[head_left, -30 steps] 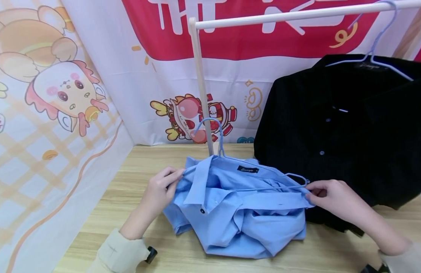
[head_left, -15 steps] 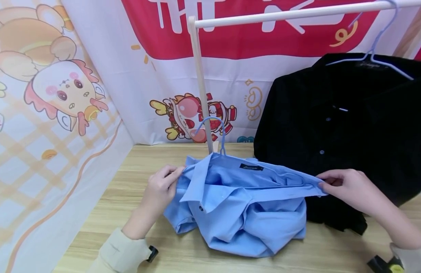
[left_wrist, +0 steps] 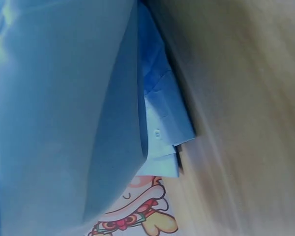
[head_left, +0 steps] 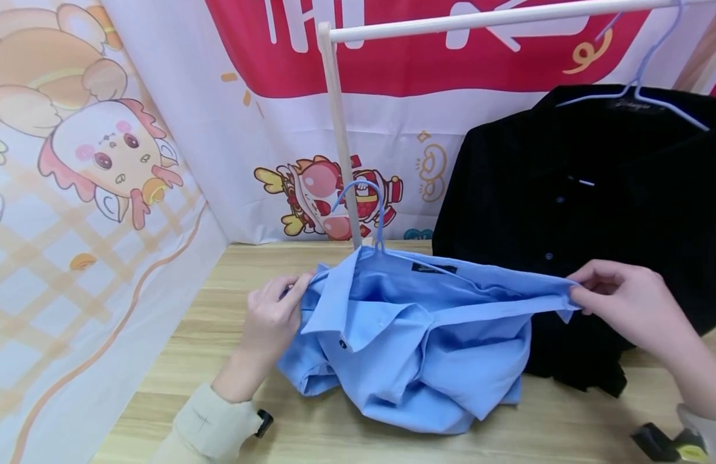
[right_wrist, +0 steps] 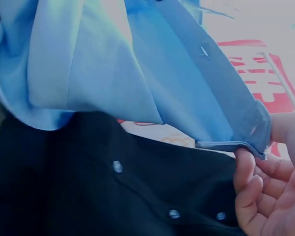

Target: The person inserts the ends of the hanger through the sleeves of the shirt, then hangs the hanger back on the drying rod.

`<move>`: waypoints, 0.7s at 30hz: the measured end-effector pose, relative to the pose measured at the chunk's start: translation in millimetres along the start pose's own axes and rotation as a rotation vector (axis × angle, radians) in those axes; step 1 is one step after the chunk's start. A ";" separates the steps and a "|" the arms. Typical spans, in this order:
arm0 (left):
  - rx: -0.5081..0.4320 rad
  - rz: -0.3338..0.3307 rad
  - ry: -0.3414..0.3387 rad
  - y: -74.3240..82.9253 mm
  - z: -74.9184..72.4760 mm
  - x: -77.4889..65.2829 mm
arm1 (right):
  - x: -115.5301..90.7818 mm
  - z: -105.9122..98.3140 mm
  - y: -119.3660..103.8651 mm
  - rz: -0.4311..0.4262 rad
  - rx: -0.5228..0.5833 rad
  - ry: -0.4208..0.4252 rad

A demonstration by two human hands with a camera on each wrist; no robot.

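Observation:
A light blue button shirt (head_left: 392, 374) is bunched on the table, its neck opening spread wide. The blue hanger (head_left: 382, 216) sits inside it; its hook rises past the collar and the lower parts are mostly hidden by cloth. At the shirt's left shoulder, my left hand (head_left: 273, 316) pinches the fabric. My right hand (head_left: 630, 306) holds the shirt's open front edge, stretched out to the right. In the right wrist view, thumb and fingers of the right hand (right_wrist: 270, 191) pinch a corner of the buttonhole strip. The left wrist view shows blue cloth (left_wrist: 59, 113) but no hand.
A black shirt (head_left: 566, 206) hangs on a second hanger (head_left: 642, 84) from the white rail (head_left: 479, 22), right behind my right hand. The rack's upright post (head_left: 337, 122) stands behind the blue hanger's hook. Printed cloth (head_left: 160, 51) covers the back and left side.
My right hand has moved right and up, drawing the front edge taut; the hanger's right end, visible earlier, is now covered by cloth. The left hand keeps its hold, almost unmoved.

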State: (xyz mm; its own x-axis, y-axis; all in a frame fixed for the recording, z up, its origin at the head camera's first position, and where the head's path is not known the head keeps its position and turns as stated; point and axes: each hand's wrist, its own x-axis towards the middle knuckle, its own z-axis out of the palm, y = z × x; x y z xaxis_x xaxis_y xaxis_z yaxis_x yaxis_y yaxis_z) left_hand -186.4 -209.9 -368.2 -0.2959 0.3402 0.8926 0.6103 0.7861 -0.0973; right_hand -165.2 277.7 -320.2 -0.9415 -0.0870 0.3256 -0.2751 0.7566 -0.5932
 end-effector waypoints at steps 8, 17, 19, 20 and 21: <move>0.081 -0.048 -0.027 1.8 -0.5 5.3 | -7.3 -7.9 -19.8 -0.082 0.042 0.232; 0.094 -0.122 -0.020 3.6 0.1 11.5 | -25.2 13.4 -37.9 -0.267 0.094 0.238; 0.087 -0.136 -0.011 5.0 0.8 12.1 | -27.2 21.4 -38.4 -0.334 0.125 0.234; 0.082 -0.142 -0.010 5.9 1.3 12.4 | -28.1 26.6 -39.0 -0.380 0.138 0.234; 0.081 -0.146 -0.009 6.9 2.1 12.9 | -29.1 32.4 -39.5 -0.428 0.146 0.232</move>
State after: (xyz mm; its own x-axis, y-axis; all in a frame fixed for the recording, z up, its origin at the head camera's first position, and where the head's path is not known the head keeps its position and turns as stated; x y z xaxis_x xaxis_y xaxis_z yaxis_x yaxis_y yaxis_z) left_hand -187.6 -199.1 -358.3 -0.3834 0.2238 0.8961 0.4992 0.8665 -0.0028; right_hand -133.3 229.4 -330.1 -0.6751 -0.2109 0.7069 -0.6666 0.5848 -0.4622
